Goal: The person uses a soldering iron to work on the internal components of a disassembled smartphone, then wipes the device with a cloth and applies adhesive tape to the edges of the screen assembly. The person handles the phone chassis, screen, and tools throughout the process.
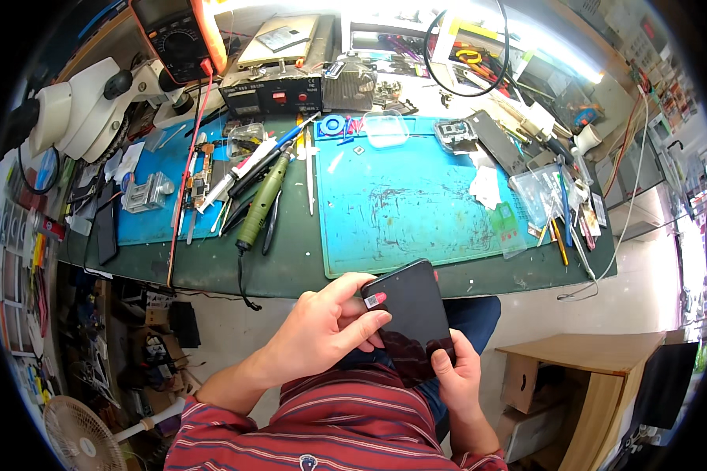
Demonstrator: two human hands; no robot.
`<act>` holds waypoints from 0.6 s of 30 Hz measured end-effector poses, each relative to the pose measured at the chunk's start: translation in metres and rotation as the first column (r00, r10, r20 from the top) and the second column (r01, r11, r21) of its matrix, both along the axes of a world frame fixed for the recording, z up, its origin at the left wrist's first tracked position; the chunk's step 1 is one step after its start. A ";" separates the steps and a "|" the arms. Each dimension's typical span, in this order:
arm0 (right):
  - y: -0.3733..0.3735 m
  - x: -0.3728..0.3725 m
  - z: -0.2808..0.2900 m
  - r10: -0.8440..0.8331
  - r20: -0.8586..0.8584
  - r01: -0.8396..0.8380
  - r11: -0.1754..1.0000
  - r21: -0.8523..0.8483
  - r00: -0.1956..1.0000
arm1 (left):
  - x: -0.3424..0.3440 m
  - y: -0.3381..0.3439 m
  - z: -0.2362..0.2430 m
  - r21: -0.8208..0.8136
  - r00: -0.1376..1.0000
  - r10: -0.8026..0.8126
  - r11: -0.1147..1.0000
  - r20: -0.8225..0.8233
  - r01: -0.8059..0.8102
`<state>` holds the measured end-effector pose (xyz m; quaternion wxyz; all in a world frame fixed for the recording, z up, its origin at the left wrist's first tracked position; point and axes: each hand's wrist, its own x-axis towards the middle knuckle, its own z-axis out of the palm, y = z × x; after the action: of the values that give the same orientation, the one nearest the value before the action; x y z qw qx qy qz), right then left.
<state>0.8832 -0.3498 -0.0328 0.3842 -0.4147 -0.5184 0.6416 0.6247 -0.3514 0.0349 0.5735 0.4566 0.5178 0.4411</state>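
Observation:
A black smartphone [409, 315] is held tilted over my lap, just off the front edge of the workbench. Its dark glass face is turned up toward me. At its upper left edge sits a small white and red sticker [375, 300] with a square code pattern. My left hand [339, 322] is closed at the phone's left side, thumb near the sticker and fingers partly hidden at the edge. Lower down, my right hand [459, 369] grips the phone's right corner, with its thumb on the front; its other fingers are mostly behind the phone.
A blue repair mat [416, 235] covers the bench middle. Left of it lie a green-handled tool [264, 200], pliers [270, 225] and a circuit board [202, 174]. A microscope [75, 110] and multimeter [173, 39] stand behind. At right are a clear plastic bag [538, 192] and a cardboard box [581, 352].

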 end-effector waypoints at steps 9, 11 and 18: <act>0.003 -0.012 0.017 -0.239 0.331 -0.004 0.806 0.592 0.913 | 0.028 -0.004 -0.033 0.059 0.913 0.059 0.994 0.404 -0.090; 0.015 -0.026 0.029 -0.350 0.351 -0.101 0.569 0.816 0.869 | 0.037 -0.007 -0.034 0.074 0.901 -0.091 0.995 0.425 0.065; 0.025 -0.027 0.046 -0.030 0.301 -0.186 0.726 0.662 0.953 | 0.039 0.001 -0.042 0.157 0.842 -0.074 0.988 0.535 -0.013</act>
<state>0.8563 -0.3244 0.0133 0.4013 -0.3115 -0.7856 0.3531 0.6639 -0.3501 -0.0076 0.6657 0.3653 0.2927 0.5811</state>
